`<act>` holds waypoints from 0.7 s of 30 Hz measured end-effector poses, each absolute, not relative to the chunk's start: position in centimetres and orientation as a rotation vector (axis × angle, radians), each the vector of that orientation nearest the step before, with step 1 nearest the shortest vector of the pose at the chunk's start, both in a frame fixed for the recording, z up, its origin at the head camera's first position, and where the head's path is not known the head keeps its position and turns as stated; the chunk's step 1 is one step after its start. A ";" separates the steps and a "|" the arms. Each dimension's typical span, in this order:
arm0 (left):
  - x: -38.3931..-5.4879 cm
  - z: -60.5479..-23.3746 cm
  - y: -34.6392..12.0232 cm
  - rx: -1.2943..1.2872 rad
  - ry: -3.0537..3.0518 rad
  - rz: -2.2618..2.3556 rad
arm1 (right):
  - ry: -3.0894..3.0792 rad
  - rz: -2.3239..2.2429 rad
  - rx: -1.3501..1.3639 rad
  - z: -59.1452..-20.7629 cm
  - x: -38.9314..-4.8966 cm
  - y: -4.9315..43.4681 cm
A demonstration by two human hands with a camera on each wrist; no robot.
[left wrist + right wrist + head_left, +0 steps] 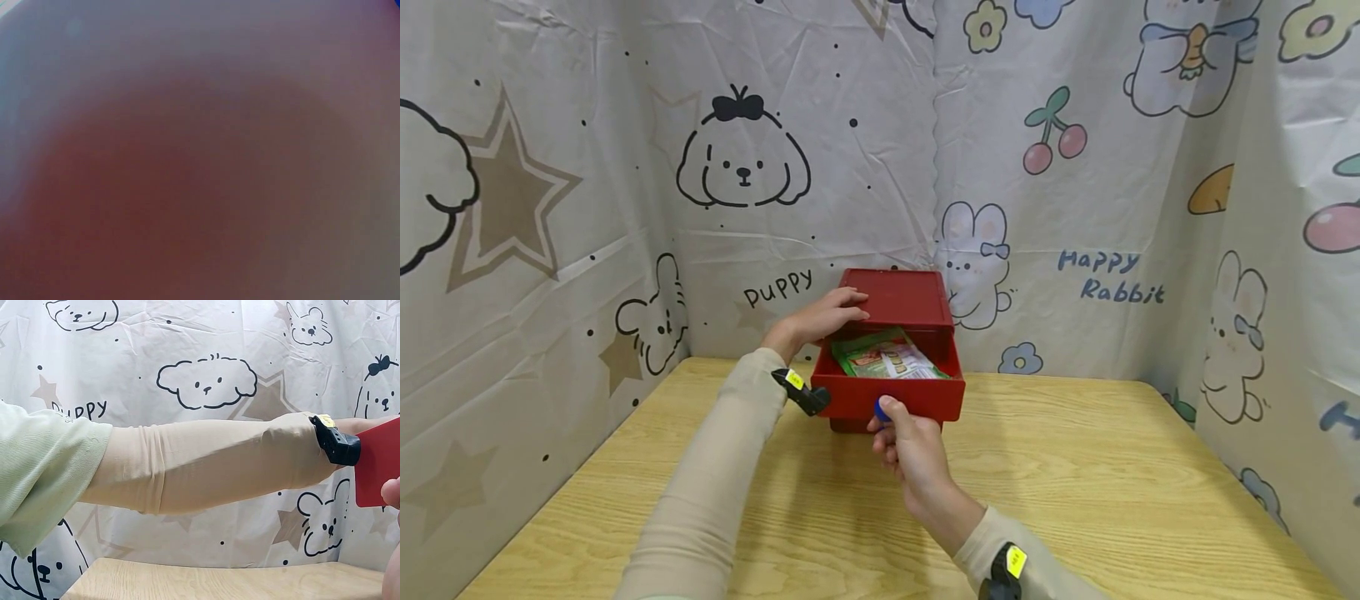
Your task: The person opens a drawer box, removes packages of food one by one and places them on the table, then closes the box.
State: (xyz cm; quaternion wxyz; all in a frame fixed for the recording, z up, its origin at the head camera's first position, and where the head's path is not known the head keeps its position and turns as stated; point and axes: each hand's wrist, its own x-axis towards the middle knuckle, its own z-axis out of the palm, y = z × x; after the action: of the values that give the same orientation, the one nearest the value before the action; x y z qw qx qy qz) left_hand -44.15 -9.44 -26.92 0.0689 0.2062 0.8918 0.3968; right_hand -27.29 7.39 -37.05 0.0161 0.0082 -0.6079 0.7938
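Creased white cartoon-printed fabric sheets (880,200) hang at left, far and right around a pale yellow wood-grain tabletop (1075,467). A brown star (511,196) marks the left sheet; blue "Happy Rabbit" lettering (1098,262) marks the far sheet's right.

My left wrist view gave me only a dark red and grey blur. In the head view's centre, the right hand (921,458) covered part of the blue knob (878,410), and the red drawer (887,396)'s front hid the lower edge of the packet (883,354), its print too small for me to read. Both sleeves (700,492) ran off the bottom. At the right wrist view's right edge, I lost most of the drawer and right hand.
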 end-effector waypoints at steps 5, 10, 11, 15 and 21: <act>-44.1 -26.9 -9.5 0.624 2.686 1.195 | -1.888 2.473 0.036 -37.0 -27.2 7.4; -44.3 -26.9 -9.5 0.633 2.687 1.202 | -1.874 2.490 0.042 -37.1 -27.1 7.5; -44.3 -26.9 -9.5 0.631 2.688 1.201 | -1.871 2.493 0.044 -37.1 -27.1 7.5; -44.3 -26.9 -9.4 0.635 2.694 1.194 | -1.855 2.506 0.047 -37.2 -27.0 7.5; -44.3 -26.8 -9.5 0.645 2.697 1.190 | -1.868 2.494 0.050 -37.2 -26.9 7.5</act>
State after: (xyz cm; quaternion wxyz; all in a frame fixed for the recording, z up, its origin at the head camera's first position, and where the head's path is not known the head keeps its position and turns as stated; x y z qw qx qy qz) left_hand -44.28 -9.48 -26.84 0.0620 0.2133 0.8920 0.3936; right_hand -26.92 7.50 -37.24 0.0127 0.0161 -0.5993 0.8003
